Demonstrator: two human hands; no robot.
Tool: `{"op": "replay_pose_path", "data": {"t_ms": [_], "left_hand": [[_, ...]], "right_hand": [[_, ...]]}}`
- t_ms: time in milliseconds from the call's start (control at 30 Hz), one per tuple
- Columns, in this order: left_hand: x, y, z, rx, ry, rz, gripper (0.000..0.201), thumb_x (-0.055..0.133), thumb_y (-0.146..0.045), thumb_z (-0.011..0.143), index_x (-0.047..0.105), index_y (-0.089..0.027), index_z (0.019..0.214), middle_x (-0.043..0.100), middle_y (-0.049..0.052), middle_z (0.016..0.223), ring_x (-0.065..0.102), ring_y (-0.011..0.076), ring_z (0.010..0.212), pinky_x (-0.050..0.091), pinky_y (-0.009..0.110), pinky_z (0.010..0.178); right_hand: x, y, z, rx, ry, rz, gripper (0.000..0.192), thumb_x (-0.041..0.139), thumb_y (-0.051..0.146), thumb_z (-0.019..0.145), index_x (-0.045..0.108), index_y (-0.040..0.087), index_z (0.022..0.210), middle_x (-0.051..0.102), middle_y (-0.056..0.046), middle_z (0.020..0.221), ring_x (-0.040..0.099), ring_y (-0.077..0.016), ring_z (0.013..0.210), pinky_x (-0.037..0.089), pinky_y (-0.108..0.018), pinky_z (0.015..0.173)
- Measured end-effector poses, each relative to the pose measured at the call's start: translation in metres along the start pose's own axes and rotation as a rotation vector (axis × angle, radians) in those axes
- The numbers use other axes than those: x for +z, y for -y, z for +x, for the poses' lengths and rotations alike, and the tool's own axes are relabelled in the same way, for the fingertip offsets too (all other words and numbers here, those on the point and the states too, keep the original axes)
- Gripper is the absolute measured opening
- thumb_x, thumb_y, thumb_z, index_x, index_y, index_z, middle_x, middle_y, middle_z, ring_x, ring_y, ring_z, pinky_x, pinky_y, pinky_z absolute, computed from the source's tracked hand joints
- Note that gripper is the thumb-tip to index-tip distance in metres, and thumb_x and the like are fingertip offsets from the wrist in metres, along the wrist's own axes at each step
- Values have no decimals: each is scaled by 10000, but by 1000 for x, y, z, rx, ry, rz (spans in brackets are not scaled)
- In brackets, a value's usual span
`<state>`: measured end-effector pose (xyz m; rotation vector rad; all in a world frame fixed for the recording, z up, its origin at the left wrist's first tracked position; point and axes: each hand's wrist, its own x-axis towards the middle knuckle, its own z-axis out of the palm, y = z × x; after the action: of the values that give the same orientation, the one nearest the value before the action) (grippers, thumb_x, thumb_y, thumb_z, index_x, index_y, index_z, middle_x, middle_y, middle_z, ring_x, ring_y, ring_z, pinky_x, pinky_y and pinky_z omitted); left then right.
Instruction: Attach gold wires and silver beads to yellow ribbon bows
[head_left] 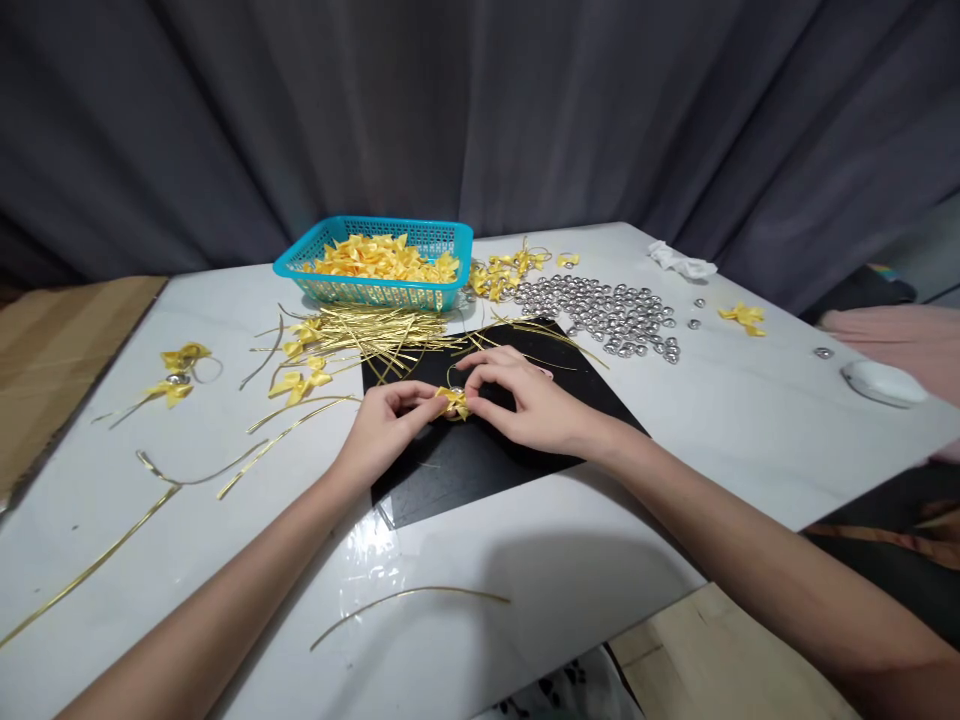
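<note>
Over the black mat (442, 490), my left hand (390, 420) pinches a small yellow ribbon bow (452, 402) between thumb and fingers. My right hand (517, 400) is closed at the bow's other side, thumb and forefinger together at its edge. A silvery piece shows at the top of the bow, and a thin wire loop stands up beside it. Whether the right fingertips grip the ribbon or the wire is too small to tell. Behind my hands lies a pile of gold twist ties (382, 328), some reaching onto the mat.
A blue basket (375, 292) of yellow bows stands at the back. Right of it are more bows (495, 280) and many silver beads (600, 312). Wired bows (176, 380) and loose ties (97, 570) lie left. A white computer mouse (883, 383) and crumpled tissue (681, 262) are right.
</note>
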<state>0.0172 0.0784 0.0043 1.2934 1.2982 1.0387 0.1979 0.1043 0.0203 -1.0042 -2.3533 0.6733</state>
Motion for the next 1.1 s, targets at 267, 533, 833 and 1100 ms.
{"op": "replay_pose_path", "data": {"t_ms": [267,533,833,1100], "left_hand": [[-2,1,1,4,32,-20,190,725,-339,646,696,-157,690,719,35,677,623,152,634,459,237,618],[-3,4,1,-6,96,-35,233,749,-364,632,684,-153,708,738,56,738,652,164,694,473,252,688],[-4,2,1,-16,91,-101,187,734,-298,623,653,-156,716,711,24,649,606,131,588,437,233,592],[-4,1,0,-40,84,-111,168,730,-268,607,654,-151,699,703,24,620,623,140,591,461,246,617]], "right_hand": [[0,2,1,-32,97,110,89,548,179,836,582,160,756,548,-103,1213,453,-205,1191,311,-412,1023],[11,-2,3,94,70,275,112,498,217,859,555,155,785,635,-49,835,572,-149,772,447,-293,747],[13,2,4,190,50,412,98,509,213,863,575,150,825,644,-43,868,574,-137,796,437,-276,747],[12,0,4,234,133,399,116,555,244,829,584,134,804,591,-15,750,480,-95,617,378,-225,587]]}}
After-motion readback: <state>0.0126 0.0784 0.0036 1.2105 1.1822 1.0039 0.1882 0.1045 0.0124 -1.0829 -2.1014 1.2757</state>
